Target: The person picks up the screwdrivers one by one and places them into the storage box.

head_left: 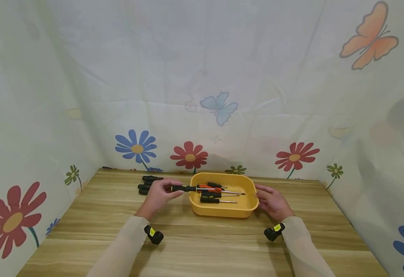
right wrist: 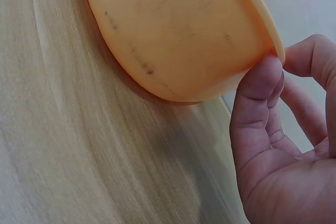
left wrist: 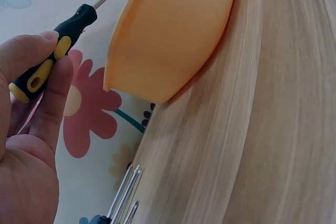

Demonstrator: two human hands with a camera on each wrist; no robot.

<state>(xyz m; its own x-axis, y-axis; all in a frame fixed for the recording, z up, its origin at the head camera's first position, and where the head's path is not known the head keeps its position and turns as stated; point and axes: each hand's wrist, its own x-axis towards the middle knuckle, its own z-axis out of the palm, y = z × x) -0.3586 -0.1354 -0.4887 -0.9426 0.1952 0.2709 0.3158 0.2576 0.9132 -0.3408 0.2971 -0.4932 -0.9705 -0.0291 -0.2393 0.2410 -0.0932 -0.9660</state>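
gleaming black-and-yellow screwdriver [left wrist: 50, 56]

The person is reaching both sleeved forearms forward, wrists level. The left hand [head_left: 159, 194] is curling its thumb and fingers [left wrist: 52, 95] in a pinch. The right hand [head_left: 273, 201] is lying palm inward, its thumb [right wrist: 258, 103] pressing forward, fingers loosely bent.

**What the views leave out**

In the left wrist view the tray [left wrist: 173, 30] runs off the top edge, and the screwdriver [left wrist: 52, 56] tip nearly meets it. The spare screwdrivers [left wrist: 126, 192] show only shafts, cut by the bottom edge. In the right wrist view the right hand [right wrist: 283, 145] is cropped; its fingers [right wrist: 260, 82] hide part of the rim.
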